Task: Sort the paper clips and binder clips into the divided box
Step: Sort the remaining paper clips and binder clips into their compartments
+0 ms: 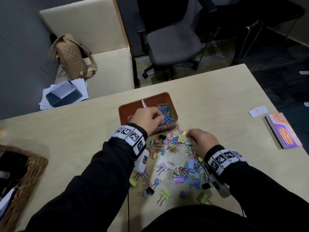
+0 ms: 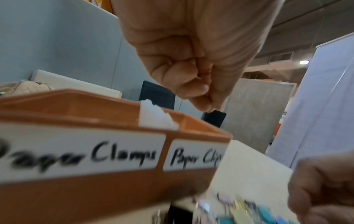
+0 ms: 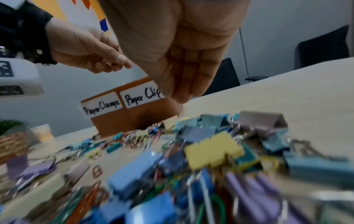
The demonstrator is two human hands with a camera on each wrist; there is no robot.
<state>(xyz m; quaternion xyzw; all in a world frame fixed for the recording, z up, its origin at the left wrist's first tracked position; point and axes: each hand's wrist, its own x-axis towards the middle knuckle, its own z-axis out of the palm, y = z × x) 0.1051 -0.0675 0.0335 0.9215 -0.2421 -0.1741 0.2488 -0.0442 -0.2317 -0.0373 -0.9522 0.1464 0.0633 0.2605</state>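
A brown divided box [image 1: 155, 96] stands mid-table, labelled "Paper Clamps" [image 2: 76, 154] on its left half and "Paper Clips" [image 2: 195, 156] on its right. Coloured paper clips [image 1: 167, 111] fill the right compartment. My left hand [image 1: 159, 117] hovers over them with fingers curled and pinched [image 2: 207, 106]; only a thin bit of wire shows inside. In front of the box lies a mixed pile of binder clips and paper clips [image 1: 177, 158]. My right hand [image 1: 189, 133] is at the pile's far edge, thumb and fingers pinching a thin paper clip [image 1: 188, 130]. The left compartment's inside is hidden.
A wicker basket [image 1: 21, 178] sits at the table's left edge. An orange booklet [image 1: 284, 131] and a white card [image 1: 258, 111] lie at the right. Beyond the table are an office chair [image 1: 170, 41] and a bench with a tan bag [image 1: 71, 56] and papers [image 1: 63, 94].
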